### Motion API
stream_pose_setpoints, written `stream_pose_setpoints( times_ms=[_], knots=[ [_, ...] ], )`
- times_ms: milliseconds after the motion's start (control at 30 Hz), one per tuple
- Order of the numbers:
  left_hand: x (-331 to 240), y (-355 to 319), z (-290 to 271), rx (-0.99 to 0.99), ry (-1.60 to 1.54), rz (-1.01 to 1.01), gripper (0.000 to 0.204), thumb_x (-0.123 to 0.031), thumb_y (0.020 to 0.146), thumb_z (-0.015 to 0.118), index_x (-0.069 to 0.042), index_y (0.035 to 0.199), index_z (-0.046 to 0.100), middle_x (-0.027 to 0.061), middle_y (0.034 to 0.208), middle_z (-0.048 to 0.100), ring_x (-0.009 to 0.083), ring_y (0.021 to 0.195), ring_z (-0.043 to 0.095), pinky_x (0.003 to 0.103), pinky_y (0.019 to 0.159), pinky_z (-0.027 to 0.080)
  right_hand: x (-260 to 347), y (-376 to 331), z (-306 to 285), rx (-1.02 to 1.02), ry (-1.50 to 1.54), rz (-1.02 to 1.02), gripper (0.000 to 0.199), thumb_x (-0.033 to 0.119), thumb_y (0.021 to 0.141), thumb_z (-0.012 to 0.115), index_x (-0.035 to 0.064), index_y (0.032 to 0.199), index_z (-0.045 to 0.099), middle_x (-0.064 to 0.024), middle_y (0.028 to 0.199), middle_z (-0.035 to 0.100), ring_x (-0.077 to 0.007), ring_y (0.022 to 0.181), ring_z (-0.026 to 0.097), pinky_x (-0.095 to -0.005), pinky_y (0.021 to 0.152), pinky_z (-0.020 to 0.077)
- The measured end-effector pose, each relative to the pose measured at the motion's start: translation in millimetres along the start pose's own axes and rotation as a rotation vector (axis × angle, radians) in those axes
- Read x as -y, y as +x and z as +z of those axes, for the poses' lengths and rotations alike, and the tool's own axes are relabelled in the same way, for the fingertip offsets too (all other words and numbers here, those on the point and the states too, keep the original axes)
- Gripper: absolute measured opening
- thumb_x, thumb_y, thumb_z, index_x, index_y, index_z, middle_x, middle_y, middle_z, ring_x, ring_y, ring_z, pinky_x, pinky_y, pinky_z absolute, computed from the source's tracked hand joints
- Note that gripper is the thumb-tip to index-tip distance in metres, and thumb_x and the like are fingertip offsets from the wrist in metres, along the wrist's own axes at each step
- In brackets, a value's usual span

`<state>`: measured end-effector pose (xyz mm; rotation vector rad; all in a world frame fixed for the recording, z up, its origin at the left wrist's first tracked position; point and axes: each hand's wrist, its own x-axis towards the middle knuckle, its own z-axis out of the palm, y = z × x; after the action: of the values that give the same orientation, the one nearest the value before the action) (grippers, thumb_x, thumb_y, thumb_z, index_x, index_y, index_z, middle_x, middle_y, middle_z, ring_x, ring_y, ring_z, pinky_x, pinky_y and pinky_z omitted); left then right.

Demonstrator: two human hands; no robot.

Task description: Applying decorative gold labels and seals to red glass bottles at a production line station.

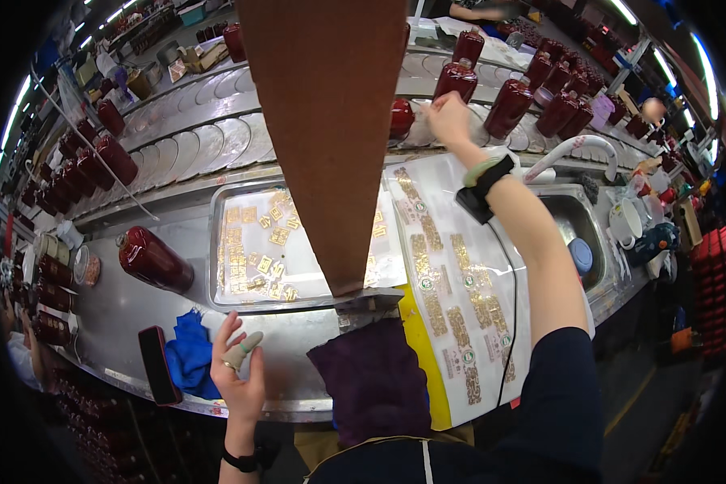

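My left hand (pixel 240 379) is raised over the near edge of the metal bench, palm up, fingers apart and holding nothing. It wears a ring and a pale finger cover. My right hand (pixel 450 121) reaches far across to the conveyor, its fingers curled together beside a tipped dark red bottle (pixel 401 119), partly hidden by the brown post. What those fingers hold, if anything, I cannot make out. Under my right arm lies a white sheet (pixel 480 242) with rows of gold stickers. A metal tray (pixel 214 278) of loose gold character pieces sits left of the post.
A brown post (pixel 323 121) rises mid-bench. One dark red bottle (pixel 155 260) leans at left, near a blue cloth (pixel 189 355) and a phone (pixel 160 365). Several bottles line the slatted conveyor (pixel 185 149). A sink (pixel 569 222) with a white faucet (pixel 577 147) is at right.
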<state>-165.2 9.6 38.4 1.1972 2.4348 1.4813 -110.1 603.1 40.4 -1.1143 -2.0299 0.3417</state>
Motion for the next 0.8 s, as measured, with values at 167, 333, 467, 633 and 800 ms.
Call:
stream_pose_setpoints(
  times_ms=[167, 333, 467, 633, 800],
  knots=[
    [6.9, -1.4, -5.6, -0.044, -0.006, -0.053, 0.023, 0.006, 0.090, 0.066, 0.000, 0.110, 0.075, 0.0161, 0.149, 0.058, 0.0310, 0.131, 0.059, 0.043, 0.111, 0.045, 28.7, 50.2, -65.8, -0.197, -0.146, 0.048, 0.050, 0.046, 0.096, 0.069, 0.0144, 0.133, 0.059, -0.0219, 0.133, 0.055, -0.0435, 0.116, 0.063, -0.0533, 0.095, 0.0519],
    [4.6, 4.3, 5.7, -0.020, -0.013, -0.038, 0.024, 0.006, 0.090, 0.065, -0.001, 0.111, 0.075, 0.0163, 0.150, 0.058, 0.0305, 0.131, 0.059, 0.042, 0.112, 0.044, -28.2, 107.6, -80.9, 0.032, -0.395, 0.183, 0.050, 0.049, 0.100, 0.061, 0.0183, 0.140, 0.062, -0.0241, 0.142, 0.055, -0.0441, 0.125, 0.062, -0.0533, 0.102, 0.0508],
    [3.4, 0.0, 7.3, -0.029, -0.028, -0.037, 0.026, 0.007, 0.090, 0.065, -0.001, 0.113, 0.074, 0.0162, 0.150, 0.057, 0.0300, 0.131, 0.059, 0.042, 0.111, 0.045, -30.1, 87.8, -87.8, -0.009, -0.398, 0.042, 0.040, 0.039, 0.102, 0.063, 0.0079, 0.127, 0.065, -0.0177, 0.127, 0.068, -0.0374, 0.122, 0.065, -0.0488, 0.100, 0.0515],
    [-9.7, -1.5, 10.4, -0.036, -0.085, 0.037, 0.029, 0.008, 0.091, 0.064, 0.000, 0.117, 0.073, 0.0164, 0.149, 0.058, 0.0290, 0.131, 0.059, 0.041, 0.111, 0.046, -7.9, 30.8, -170.6, -0.116, -0.127, -0.211, 0.033, 0.031, 0.104, 0.062, 0.0045, 0.123, 0.065, -0.0148, 0.117, 0.070, -0.0309, 0.111, 0.067, -0.0434, 0.093, 0.0522],
    [-39.6, -16.9, 27.2, -0.075, -0.339, 0.090, 0.041, 0.008, 0.089, 0.066, 0.004, 0.129, 0.066, 0.0207, 0.144, 0.060, 0.0293, 0.128, 0.062, 0.038, 0.103, 0.052, 33.1, -37.2, -284.6, 0.280, 0.685, -0.087, 0.028, 0.029, 0.112, 0.053, 0.0063, 0.121, 0.067, -0.0023, 0.105, 0.070, -0.0073, 0.090, 0.064, -0.0234, 0.081, 0.0520]
  ],
)
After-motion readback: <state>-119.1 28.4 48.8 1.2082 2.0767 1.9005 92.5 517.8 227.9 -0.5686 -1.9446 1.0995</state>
